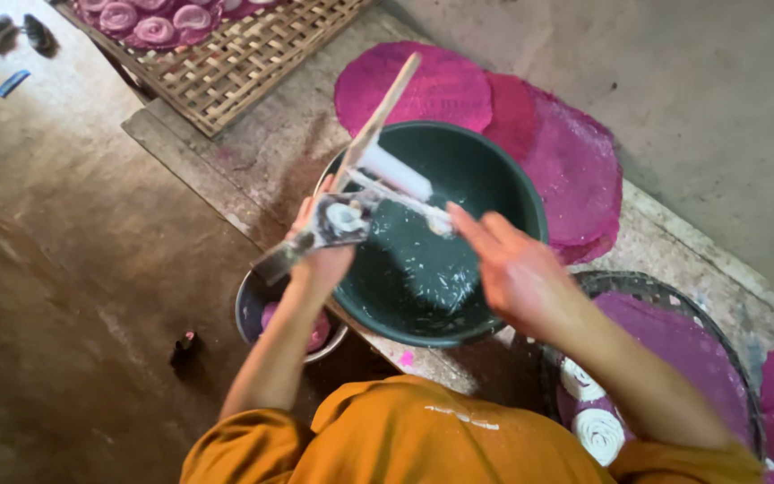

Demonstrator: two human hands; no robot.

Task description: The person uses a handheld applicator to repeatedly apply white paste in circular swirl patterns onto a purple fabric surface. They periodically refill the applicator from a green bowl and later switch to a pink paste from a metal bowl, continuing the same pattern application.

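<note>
— While the left hand [320, 255] grips that wooden-handled press tool [351, 193], where does the tool sit?

— It is held tilted over the dark green basin [485, 170], its long wooden handle slanting up and away, its metal body smeared with white paste. The left hand's fingers are wrapped round the lower part of it.

— And the right hand [508, 269]?

— Open, fingers stretched out flat, grasping nothing. Its fingertips reach to the white end of the tool, over the basin's middle; whether they actually touch it I cannot tell.

— What's in the basin?

— White streaks and splashes on its inner wall and bottom. It stands on a stone worktop [262, 152].

— Around it?

— Flat magenta rounds [548, 143] lie on the worktop behind the basin. A small metal bowl [253, 309] with a pink lump sits just beside the basin, under the left forearm. On the right a round tray [647, 287] holds a purple sheet and white coils. A woven bamboo rack [244, 63] with pink coils lies at the top.

— The person?

— Orange sleeves, flecked with white.
</note>
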